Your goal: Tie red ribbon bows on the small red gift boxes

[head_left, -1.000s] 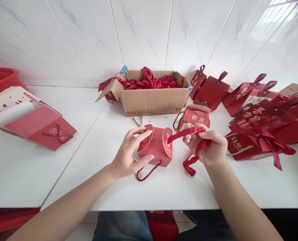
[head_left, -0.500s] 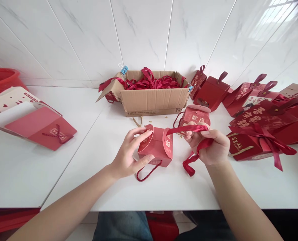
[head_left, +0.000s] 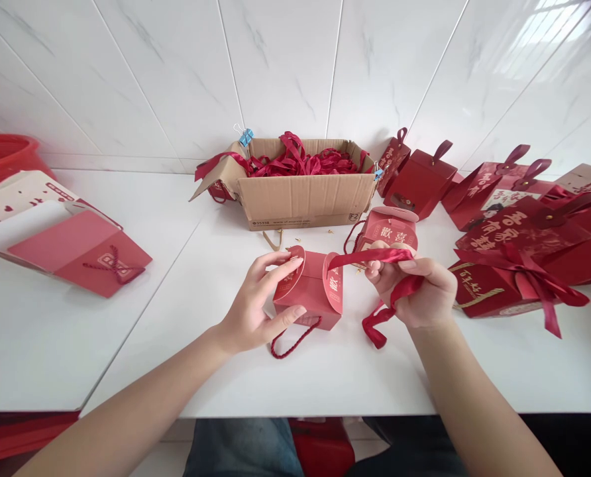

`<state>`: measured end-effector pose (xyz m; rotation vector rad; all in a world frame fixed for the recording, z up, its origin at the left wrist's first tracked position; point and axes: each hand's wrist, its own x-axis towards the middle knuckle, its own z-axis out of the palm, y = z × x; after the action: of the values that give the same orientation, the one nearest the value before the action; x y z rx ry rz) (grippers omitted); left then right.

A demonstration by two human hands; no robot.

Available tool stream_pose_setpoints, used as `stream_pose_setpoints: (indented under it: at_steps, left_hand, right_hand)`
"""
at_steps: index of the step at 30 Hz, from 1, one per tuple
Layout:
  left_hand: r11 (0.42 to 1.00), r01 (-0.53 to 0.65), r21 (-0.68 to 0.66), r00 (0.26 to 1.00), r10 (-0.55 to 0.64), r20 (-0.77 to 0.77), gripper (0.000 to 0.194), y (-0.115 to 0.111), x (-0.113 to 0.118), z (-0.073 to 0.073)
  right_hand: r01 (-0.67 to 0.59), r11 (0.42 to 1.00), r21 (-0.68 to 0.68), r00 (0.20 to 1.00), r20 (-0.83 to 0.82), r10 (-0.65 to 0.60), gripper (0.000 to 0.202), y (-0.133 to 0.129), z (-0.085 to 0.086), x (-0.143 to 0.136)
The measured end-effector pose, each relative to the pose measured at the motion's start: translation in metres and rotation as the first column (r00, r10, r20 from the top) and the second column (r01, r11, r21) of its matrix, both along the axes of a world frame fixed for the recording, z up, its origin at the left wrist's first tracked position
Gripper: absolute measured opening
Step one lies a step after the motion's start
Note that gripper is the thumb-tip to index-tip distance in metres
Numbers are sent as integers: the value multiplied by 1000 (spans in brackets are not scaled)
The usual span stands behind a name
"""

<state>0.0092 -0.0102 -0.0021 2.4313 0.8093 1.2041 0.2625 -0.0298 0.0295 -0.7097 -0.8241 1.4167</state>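
A small red gift box (head_left: 308,298) with rounded top flaps stands on the white table, its twisted cord handle (head_left: 295,344) hanging at the front. My left hand (head_left: 260,305) rests against the box's left side, fingers apart, fingertips on the left flap. My right hand (head_left: 417,288) is closed on a red ribbon (head_left: 370,257). One end of the ribbon reaches the box's right flap; the rest hangs below my right hand towards the table. Behind that hand sits a second small red box (head_left: 389,228).
A cardboard carton (head_left: 305,199) of red ribbons stands by the tiled wall. Several red gift boxes (head_left: 422,182) fill the right side. At left lie an open red box (head_left: 84,252) and a red basket (head_left: 12,156). Small gold pieces (head_left: 330,232) lie before the carton.
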Motion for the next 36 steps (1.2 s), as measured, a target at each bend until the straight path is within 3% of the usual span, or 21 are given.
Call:
stream_pose_setpoints:
  at_steps: [8, 15, 23, 36]
  left_hand:
    - [1000, -1, -11, 1000, 1, 0, 60, -1, 0, 0]
    - [1000, 3, -13, 1000, -3, -1, 61, 0, -1, 0]
    - [1000, 6, -15, 1000, -6, 1, 61, 0, 0, -1]
    - [1000, 21, -18, 1000, -21, 13, 62, 0, -1, -1]
  right_hand:
    - [-5, 999, 54, 994, 107, -1, 12, 1, -4, 3]
    - [-53, 997, 50, 998, 41, 51, 9, 1, -1, -1]
    - [-50, 994, 92, 990, 134, 38, 16, 1, -3, 1]
    - [-63, 992, 105, 996, 75, 56, 12, 2, 0, 3]
